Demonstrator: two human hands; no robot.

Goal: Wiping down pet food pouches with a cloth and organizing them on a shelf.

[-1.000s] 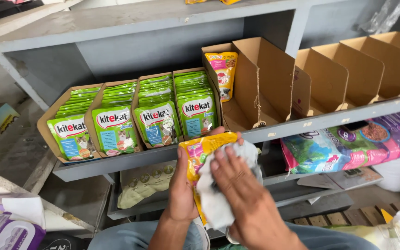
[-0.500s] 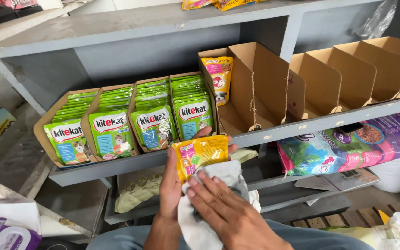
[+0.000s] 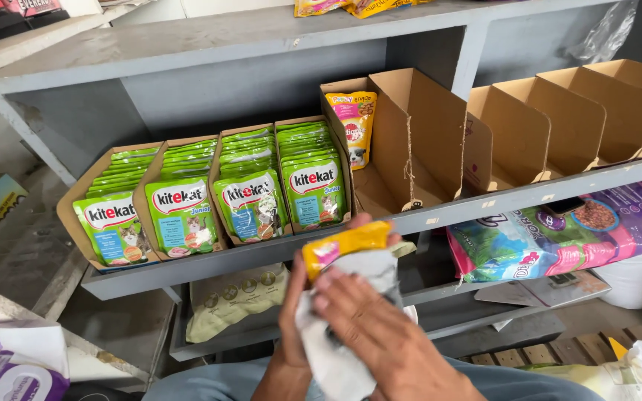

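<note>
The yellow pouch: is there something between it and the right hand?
Yes. A white cloth lies between them: the right hand presses it flat on the front of the yellow pouch, covering all but its top edge. The left hand holds the pouch directly from behind.

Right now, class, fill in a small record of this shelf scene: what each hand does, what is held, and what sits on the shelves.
left hand: left hand grips the yellow pouch from behind
right hand: right hand presses a white cloth onto the pouch front
middle shelf: grey shelf carries green pouches upright in four cardboard trays
open box: one yellow-and-pink pouch stands in a cardboard box
right side: empty cardboard boxes
lower shelf: a large colourful bag lying flat
</note>
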